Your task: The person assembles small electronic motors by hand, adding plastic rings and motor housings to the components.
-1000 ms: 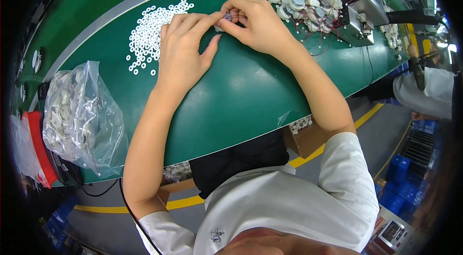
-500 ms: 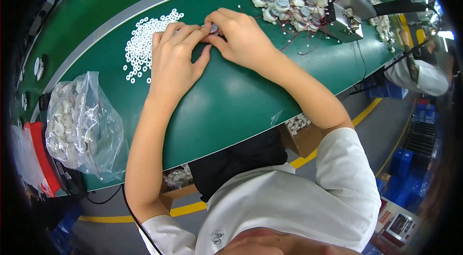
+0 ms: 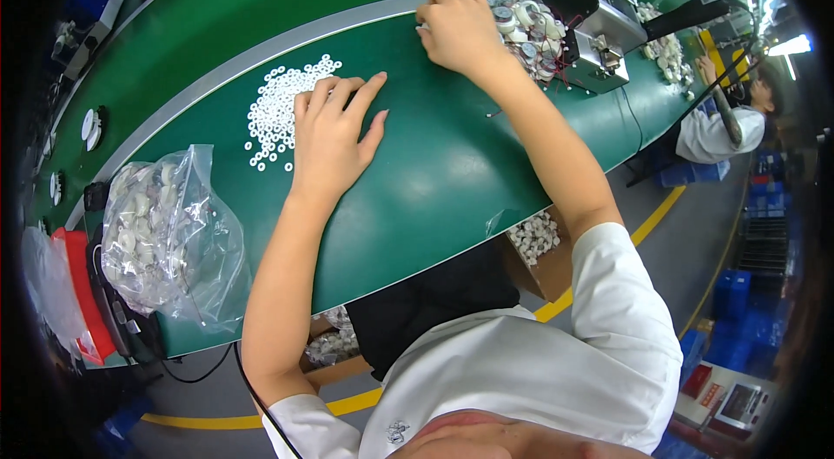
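Green counter [image 3: 417,172] sweeping wide here | a careless nudge might scatter those white rings [image 3: 274,112] just left of the left grip [image 3: 334,142]; a hasty pull might snag the wired-part pile [image 3: 534,46] just right of the right grip [image 3: 458,29] | left: palm down, fingers spread, nothing pinched | right: palm down, fingers curled, contents hidden, can't tell

rings [image 3: 280,110], small and white, lie loosely heaped at ten o'clock in the view; wired parts [image 3: 530,51], round, white and grey, lie jumbled at one o'clock.
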`<state>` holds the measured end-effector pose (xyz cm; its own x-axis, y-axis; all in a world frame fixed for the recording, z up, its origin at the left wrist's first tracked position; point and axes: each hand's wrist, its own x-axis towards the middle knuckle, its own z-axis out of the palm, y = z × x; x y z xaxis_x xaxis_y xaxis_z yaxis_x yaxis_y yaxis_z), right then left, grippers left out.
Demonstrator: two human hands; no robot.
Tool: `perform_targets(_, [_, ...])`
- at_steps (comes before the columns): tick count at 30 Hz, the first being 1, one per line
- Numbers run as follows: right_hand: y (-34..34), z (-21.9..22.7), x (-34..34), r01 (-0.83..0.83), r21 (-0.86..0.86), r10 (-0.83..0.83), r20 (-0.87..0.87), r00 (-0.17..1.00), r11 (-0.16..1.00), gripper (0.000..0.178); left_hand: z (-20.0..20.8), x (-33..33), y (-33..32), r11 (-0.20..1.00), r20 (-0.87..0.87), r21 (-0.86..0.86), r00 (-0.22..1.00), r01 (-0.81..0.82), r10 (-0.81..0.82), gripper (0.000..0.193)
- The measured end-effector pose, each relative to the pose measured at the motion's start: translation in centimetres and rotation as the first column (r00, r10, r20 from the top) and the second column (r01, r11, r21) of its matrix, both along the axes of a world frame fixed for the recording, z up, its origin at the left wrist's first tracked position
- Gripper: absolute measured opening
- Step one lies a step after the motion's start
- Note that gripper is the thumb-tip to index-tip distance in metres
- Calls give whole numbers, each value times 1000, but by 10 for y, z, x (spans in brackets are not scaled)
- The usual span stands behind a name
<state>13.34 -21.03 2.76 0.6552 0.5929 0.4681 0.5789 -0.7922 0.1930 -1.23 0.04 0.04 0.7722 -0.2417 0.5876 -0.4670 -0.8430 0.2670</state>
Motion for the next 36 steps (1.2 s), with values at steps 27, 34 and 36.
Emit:
perform_targets(27, [27,-12,-69,-422,339,483,-117,868,841,29,20,-138,166,619,27,228,641,-751,767,44])
perform_targets(34, [25,-12,-67,-437,361,500,-101,860,824,29,15,-131,148,581,-62,188,581,-792,812,29])
perform_targets(36, [26,-11,-68,-446,364,511,-100,854,818,29,21,-134,147,589,-103,175,580,-789,808,26])
